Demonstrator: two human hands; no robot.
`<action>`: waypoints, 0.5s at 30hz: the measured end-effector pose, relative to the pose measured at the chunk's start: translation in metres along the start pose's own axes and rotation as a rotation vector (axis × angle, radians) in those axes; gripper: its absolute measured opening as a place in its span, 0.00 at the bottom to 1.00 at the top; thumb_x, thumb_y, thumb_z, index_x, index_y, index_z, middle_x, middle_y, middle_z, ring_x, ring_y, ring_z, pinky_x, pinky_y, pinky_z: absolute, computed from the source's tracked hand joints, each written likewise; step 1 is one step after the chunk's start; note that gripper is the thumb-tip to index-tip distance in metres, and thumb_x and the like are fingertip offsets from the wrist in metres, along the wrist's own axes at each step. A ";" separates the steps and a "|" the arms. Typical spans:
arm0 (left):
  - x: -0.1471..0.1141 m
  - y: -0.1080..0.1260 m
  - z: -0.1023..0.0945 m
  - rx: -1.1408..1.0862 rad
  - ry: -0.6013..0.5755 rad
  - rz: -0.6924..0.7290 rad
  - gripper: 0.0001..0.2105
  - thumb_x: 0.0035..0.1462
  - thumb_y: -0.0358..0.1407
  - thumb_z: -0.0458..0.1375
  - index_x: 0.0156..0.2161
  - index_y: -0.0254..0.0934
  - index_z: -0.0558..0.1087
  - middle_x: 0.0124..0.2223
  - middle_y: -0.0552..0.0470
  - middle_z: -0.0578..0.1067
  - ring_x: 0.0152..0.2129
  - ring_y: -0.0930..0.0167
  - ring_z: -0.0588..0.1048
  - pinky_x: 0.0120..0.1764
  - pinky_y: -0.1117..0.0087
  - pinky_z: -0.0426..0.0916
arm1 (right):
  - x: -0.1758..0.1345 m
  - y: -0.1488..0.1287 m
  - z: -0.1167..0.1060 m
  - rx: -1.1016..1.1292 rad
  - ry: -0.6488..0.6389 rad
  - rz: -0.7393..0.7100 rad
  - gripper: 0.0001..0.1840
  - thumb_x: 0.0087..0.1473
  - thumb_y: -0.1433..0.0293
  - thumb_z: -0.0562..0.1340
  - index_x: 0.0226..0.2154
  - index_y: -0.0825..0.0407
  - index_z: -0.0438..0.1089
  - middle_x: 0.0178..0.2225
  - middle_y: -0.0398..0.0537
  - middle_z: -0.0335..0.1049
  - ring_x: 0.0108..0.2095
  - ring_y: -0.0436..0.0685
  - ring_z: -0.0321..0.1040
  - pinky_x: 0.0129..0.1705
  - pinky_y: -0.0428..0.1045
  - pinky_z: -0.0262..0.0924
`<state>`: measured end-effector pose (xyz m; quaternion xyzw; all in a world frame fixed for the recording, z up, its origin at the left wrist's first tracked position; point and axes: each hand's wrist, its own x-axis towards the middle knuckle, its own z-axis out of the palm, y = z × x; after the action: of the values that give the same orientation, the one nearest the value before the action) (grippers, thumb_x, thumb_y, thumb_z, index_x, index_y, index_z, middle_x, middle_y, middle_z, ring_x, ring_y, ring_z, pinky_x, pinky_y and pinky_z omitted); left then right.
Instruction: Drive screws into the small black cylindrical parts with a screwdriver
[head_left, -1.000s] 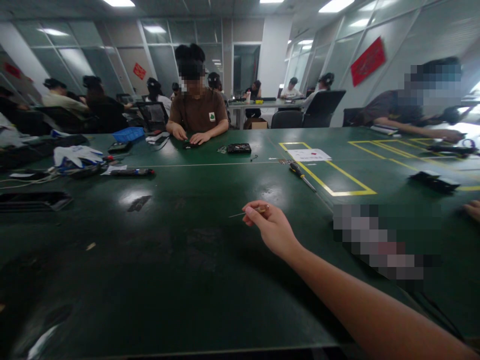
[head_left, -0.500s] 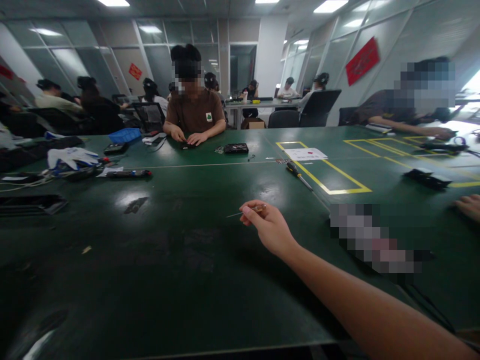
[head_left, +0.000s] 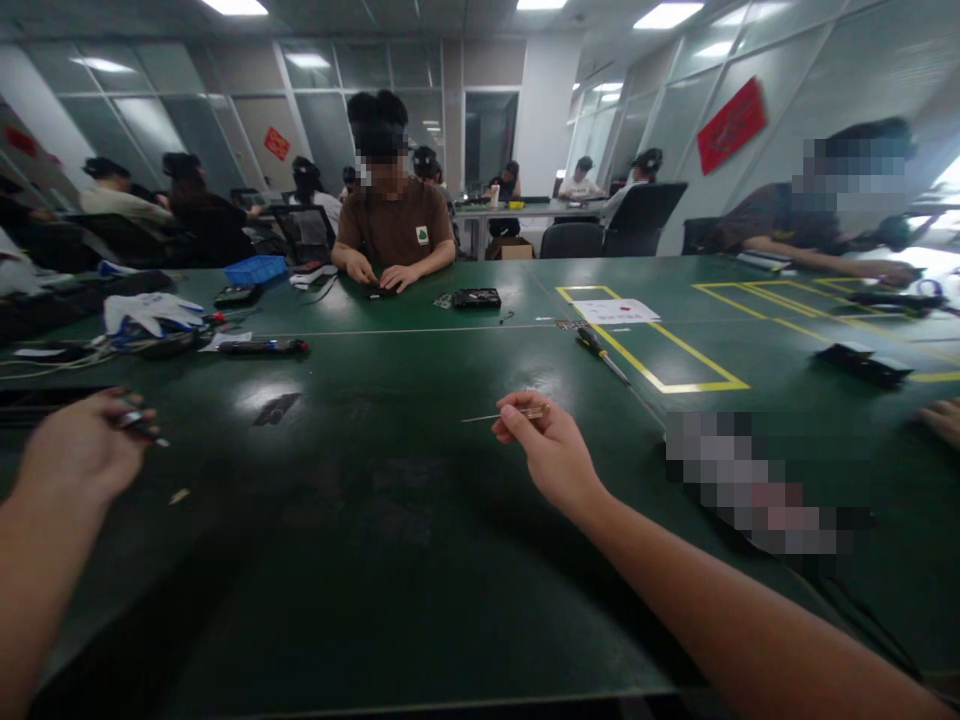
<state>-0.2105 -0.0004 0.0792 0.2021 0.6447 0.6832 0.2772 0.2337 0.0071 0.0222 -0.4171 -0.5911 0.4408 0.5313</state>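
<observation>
My right hand [head_left: 556,458] is closed over the middle of the green table [head_left: 337,590]. Its thumb and fingers pinch a small screwdriver [head_left: 536,411] by an amber handle, the thin shaft pointing left. At the left side my left hand [head_left: 79,452] is raised above the table with fingers curled. It grips a small dark object with a pale tip [head_left: 138,424], whose kind I cannot make out. Below that hand lies a tiny yellowish scrap [head_left: 179,496], and to its right a dark flat patch [head_left: 277,409].
A yellow-and-black screwdriver [head_left: 602,353] lies beyond my right hand, near a paper sheet [head_left: 617,311]. White gloves [head_left: 150,315] and a pen-like tool [head_left: 264,347] lie at left. A person [head_left: 394,230] works opposite; another person's hand [head_left: 943,420] rests at the right edge.
My left hand has come into view from the left, holding the small dark object. My right hand keeps the screwdriver in nearly the same place, its shaft slightly more level.
</observation>
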 end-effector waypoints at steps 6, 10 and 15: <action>-0.076 -0.058 0.104 0.090 -0.641 0.092 0.16 0.50 0.21 0.64 0.45 0.33 0.74 0.40 0.53 0.78 0.34 0.73 0.75 0.38 0.72 0.70 | 0.005 -0.005 -0.003 0.056 0.173 -0.093 0.12 0.60 0.61 0.65 0.41 0.48 0.63 0.32 0.41 0.74 0.31 0.53 0.72 0.36 0.51 0.69; -0.140 -0.085 0.142 0.214 -0.900 0.267 0.19 0.48 0.27 0.69 0.47 0.35 0.76 0.47 0.48 0.80 0.43 0.67 0.78 0.51 0.61 0.71 | 0.000 -0.014 -0.005 0.016 0.232 -0.227 0.09 0.61 0.63 0.65 0.40 0.48 0.66 0.30 0.41 0.73 0.31 0.53 0.73 0.36 0.50 0.70; -0.164 -0.106 0.140 0.305 -0.931 0.508 0.21 0.51 0.31 0.70 0.52 0.43 0.78 0.51 0.49 0.80 0.49 0.63 0.78 0.57 0.55 0.68 | -0.018 -0.018 -0.004 -0.039 0.158 -0.423 0.04 0.66 0.65 0.61 0.43 0.46 0.69 0.33 0.41 0.71 0.31 0.51 0.73 0.34 0.48 0.69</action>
<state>0.0165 0.0043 -0.0007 0.6700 0.4766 0.4657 0.3271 0.2389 -0.0143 0.0354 -0.3274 -0.6303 0.2739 0.6485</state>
